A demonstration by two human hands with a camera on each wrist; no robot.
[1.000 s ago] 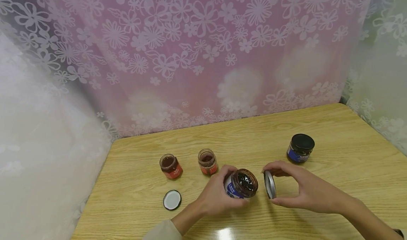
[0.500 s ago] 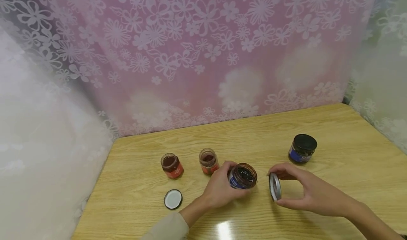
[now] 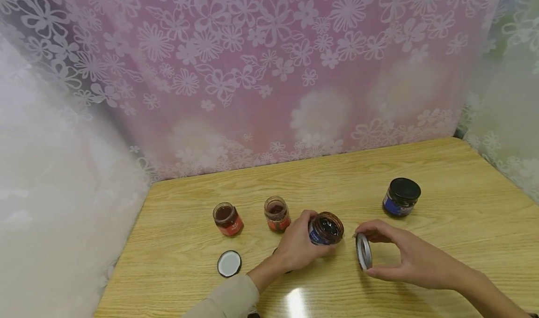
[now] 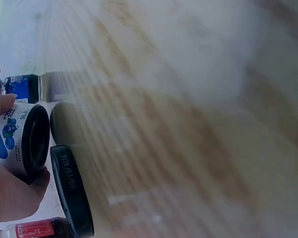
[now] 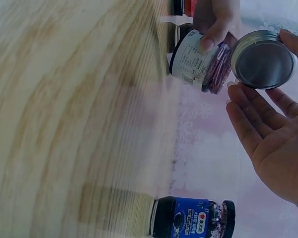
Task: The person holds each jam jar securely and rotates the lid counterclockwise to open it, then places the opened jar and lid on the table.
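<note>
My left hand grips an open jam jar with a blue and white label and dark jam inside. The jar leans to the right, its mouth facing up and toward my right hand; its base is close over the table in the left wrist view. To the right, my right hand pinches a lid on edge between thumb and fingers, apart from the jar's rim. The lid's inner face shows in the right wrist view. A black lid lies on the table under my left hand, mostly hidden in the head view.
Two open jars with red labels, one farther left and one near my left hand, stand on the wooden table. A lid lies inner side up before them. A capped blue-label jar stands back right.
My left hand has carried the jar slightly up and to the right, baring part of the black lid beneath it. My right hand has shifted slightly right with its lid.
</note>
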